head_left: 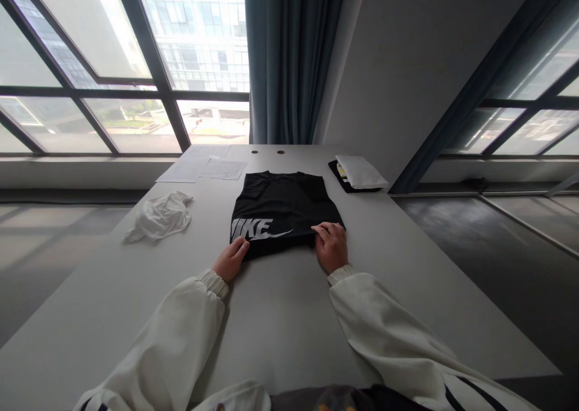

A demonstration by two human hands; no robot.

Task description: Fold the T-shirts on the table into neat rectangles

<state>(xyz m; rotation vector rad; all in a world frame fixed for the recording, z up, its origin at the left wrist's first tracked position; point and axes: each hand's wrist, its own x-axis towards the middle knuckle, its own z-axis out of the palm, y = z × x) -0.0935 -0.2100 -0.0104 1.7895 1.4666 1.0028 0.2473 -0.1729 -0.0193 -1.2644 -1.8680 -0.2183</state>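
A black T-shirt (284, 200) with a white printed logo lies partly folded on the white table (280, 314), its neckline at the far side and its sides tucked in. At the near left corner, my left hand (232, 258) is closed on the shirt's edge, thumb on top. My right hand (332, 246) pinches the near right corner, with its fingers over the cloth. The near edge between them looks slightly raised from the table. The fingers under the fabric are hidden.
A crumpled white cloth (163, 216) lies on the left. Paper sheets (183, 169) are spread at the back left. Folded clothes, with a white one (362, 173) on top, sit at the back right. Two round holes are near the far edge, before a blue curtain (289, 61).
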